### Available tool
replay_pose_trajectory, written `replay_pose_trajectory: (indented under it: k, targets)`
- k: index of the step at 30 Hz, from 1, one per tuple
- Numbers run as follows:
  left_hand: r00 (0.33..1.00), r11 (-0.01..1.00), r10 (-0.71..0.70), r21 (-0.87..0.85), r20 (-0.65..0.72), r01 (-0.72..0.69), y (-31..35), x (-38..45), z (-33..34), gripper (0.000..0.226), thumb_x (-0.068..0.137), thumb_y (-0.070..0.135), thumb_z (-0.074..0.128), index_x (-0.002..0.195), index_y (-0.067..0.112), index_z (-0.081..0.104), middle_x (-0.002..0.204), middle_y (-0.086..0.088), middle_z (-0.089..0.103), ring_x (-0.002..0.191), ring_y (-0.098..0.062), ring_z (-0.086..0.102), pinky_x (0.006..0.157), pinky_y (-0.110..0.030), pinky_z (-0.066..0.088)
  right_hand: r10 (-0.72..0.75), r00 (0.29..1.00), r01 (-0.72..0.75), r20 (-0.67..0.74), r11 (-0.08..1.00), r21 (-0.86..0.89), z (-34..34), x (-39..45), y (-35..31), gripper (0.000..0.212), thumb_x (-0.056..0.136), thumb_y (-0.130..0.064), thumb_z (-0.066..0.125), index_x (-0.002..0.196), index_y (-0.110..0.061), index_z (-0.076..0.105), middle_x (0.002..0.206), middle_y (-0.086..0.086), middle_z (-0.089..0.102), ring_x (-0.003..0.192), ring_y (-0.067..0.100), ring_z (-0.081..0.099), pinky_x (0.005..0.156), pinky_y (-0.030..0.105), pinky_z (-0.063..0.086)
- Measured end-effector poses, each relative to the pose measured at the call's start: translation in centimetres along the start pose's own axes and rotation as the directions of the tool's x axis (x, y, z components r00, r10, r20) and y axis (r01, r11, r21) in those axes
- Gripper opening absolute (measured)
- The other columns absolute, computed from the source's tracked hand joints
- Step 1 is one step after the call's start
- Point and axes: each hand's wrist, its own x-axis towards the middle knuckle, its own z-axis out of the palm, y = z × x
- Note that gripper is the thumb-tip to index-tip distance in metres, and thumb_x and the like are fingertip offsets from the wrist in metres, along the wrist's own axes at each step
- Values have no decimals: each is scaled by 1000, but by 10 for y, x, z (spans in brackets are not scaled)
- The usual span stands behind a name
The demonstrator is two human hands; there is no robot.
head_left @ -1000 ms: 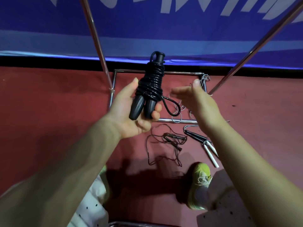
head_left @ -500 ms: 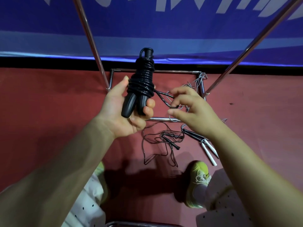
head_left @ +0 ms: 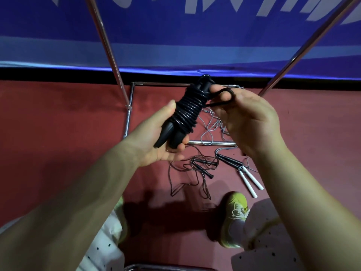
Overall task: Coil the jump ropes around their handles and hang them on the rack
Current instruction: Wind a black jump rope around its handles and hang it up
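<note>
A black jump rope [head_left: 185, 112] is wound tightly around its two black handles, and my left hand [head_left: 156, 141] grips the handles' lower ends. The bundle tilts up to the right. My right hand [head_left: 248, 122] pinches the rope's free end loop [head_left: 224, 97] beside the top of the coil. The metal rack [head_left: 105, 45] has two slanted poles rising left and right, and its base frame lies on the red floor behind my hands.
On the floor lie a loose thin black rope [head_left: 193, 173], a black-handled rope [head_left: 228, 161], and a white-handled rope [head_left: 251, 180] with grey cord tangled over the rack's base bar [head_left: 211, 142]. My yellow shoe [head_left: 234, 218] stands below them. A blue banner fills the background.
My right hand closed on the free loop and carried it up toward the top of the coil. My left hand tilted the bundle to the right.
</note>
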Motion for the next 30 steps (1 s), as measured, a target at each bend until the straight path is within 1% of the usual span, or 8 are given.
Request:
replay_pose_trajectory:
  k: [3,7,11,14,16,21,25,30]
  targets:
    - [997,996,60,70,-46,-57,-2,1,-1,61,67,64,44,94,13,64,73,-6,65,63,-19,62,74,-41,55,18,999,-22,-28,987,-160,5,-2,1,23,82,-4,52,95,-8,70,87,-5,72,94,11,66,86,22,50]
    - [995,995,97,2,-14,-97,-10,1,7,52,71,48,51,108,12,58,85,-10,69,72,-25,68,67,-36,57,13,996,-41,-83,935,-353,7,-3,11,23,82,-11,54,79,-21,75,84,-10,72,89,5,64,85,19,50]
    - [981,980,192,-58,-13,-192,-17,1,12,45,80,27,67,119,13,49,81,-5,68,71,-29,69,73,-46,57,-22,991,-47,-134,867,-496,11,-3,23,14,85,-14,56,84,-21,68,79,-11,71,82,4,63,80,19,51]
    - [981,979,192,-68,24,-190,-19,4,12,58,78,28,55,135,28,41,84,-5,68,71,-31,66,78,-52,54,-78,986,-30,-147,787,-616,10,-5,24,16,93,-5,57,86,-16,65,80,-3,66,78,8,60,75,22,51]
    - [984,981,176,-87,30,-173,-20,5,13,52,77,28,52,129,33,46,85,-13,67,73,-36,65,73,-50,55,-107,974,-41,-199,781,-623,8,-5,25,19,94,-5,56,81,-16,65,74,-1,64,74,12,59,72,26,52]
    - [992,987,121,-114,23,-118,-19,7,15,24,94,27,42,113,34,55,79,-14,68,73,-34,69,89,-60,46,-24,896,-141,-442,931,-337,4,1,35,20,97,-6,52,78,-8,59,58,-2,51,69,21,51,70,29,56]
    - [989,978,107,-190,101,-86,-18,4,17,25,95,25,38,113,26,56,80,-15,68,69,-30,69,64,-42,57,184,830,-189,-527,981,45,-1,5,36,20,99,-12,48,82,-9,57,68,3,60,68,16,57,76,31,54]
    - [983,974,86,-223,163,-48,-15,-1,13,33,75,23,52,107,17,57,78,-16,67,62,-29,66,48,-30,53,340,849,-286,-403,939,190,-8,8,28,18,99,-18,48,83,-14,57,64,-1,67,59,12,64,55,23,55]
